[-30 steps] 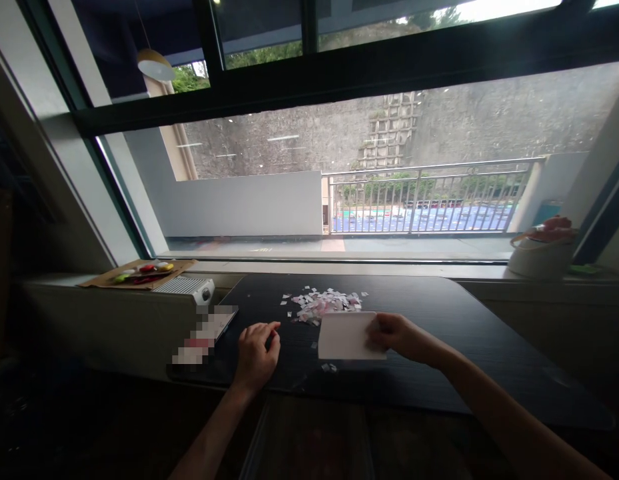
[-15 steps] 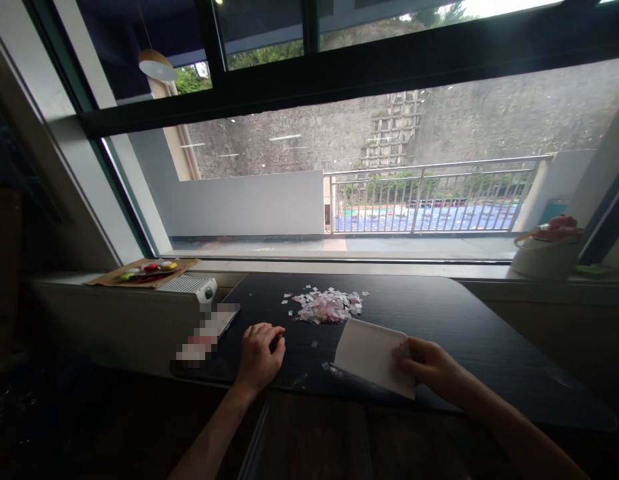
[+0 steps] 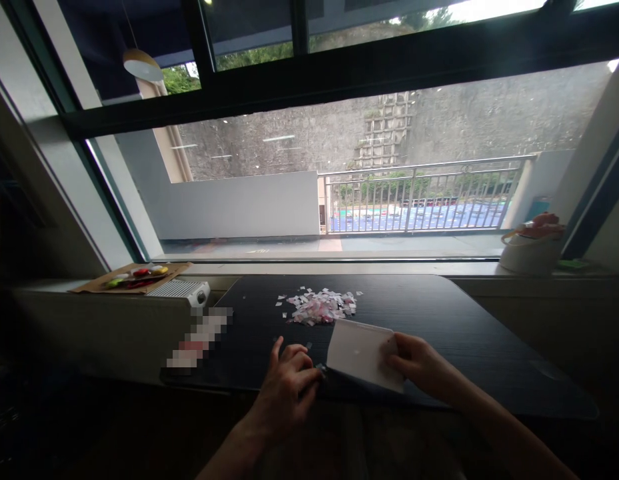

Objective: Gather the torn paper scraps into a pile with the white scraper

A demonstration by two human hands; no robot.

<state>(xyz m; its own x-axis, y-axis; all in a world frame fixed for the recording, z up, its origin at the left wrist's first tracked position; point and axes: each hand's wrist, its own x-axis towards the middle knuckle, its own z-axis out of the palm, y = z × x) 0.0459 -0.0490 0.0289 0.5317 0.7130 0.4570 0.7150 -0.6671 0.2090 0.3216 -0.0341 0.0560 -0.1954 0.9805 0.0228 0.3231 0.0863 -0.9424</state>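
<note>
My right hand (image 3: 418, 360) grips the right edge of a white, square-cornered object (image 3: 362, 350), either a folded card or a shallow box. It is tilted low over the front edge of the black table (image 3: 439, 327). At its left corner lie a few tiny clear scraps (image 3: 320, 369). My left hand (image 3: 292, 383) reaches these scraps with a fingertip, its fingers bent but apart and one finger raised. Beyond both hands sits a loose pile of small pinkish-white squares (image 3: 322, 307), with several strays around it.
A blurred-out flat item (image 3: 196, 340) lies on the table's left side. On the sill stand a cardboard sheet (image 3: 89, 283) bearing colourful items, and a white bucket-like container (image 3: 532, 250) at the right. A white radiator (image 3: 182, 293) adjoins the table. Behind is a large window.
My left hand has moved right and nearer the white object, its fingers spreading from a loose curl to touch the scraps. The right hand still holds the white object; the view has shifted slightly.
</note>
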